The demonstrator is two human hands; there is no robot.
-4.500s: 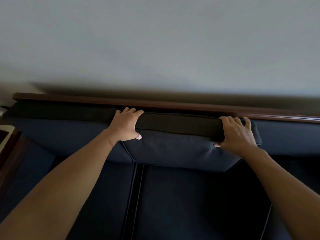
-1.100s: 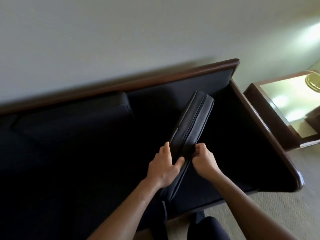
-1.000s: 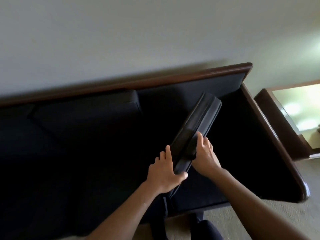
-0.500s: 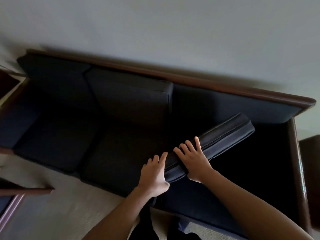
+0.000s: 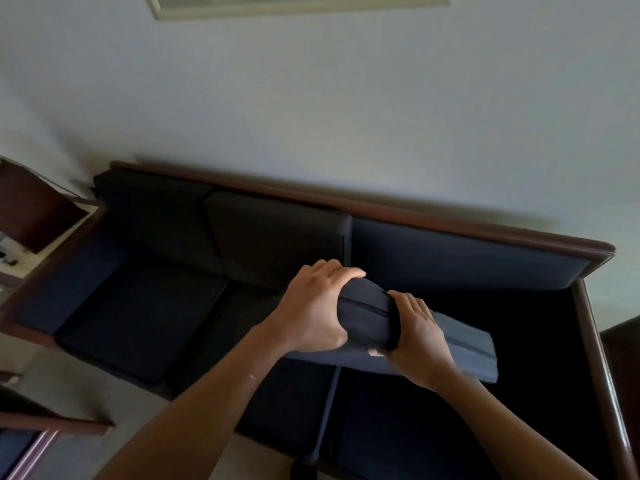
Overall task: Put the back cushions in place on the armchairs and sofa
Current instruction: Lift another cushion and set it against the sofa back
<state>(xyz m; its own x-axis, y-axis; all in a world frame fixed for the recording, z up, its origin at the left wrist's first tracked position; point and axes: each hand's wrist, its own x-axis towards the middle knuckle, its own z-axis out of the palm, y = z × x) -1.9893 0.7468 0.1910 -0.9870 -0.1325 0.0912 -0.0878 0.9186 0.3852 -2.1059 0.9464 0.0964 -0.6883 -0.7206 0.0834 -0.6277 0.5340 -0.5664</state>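
Now both hands grip the near end of a dark blue back cushion [image 5: 450, 344], which hangs above the seat at the right end of the sofa [image 5: 467, 261], its long body running toward the right arm. The left hand [image 5: 311, 310] is curled over the cushion's corner, fingers wrapped over the top and thumb beneath; the right hand [image 5: 415, 337] is closed around the same end just beside it, pinching the edge along the piping. Two back cushions [image 5: 277, 240] already stand against the backrest at the left and middle, while the right section of the backrest is bare. To seat this one well, I would turn it upright, spread the hands toward its two top corners, lower the bottom edge into the crease behind the seat, then press it flush beside its neighbour.
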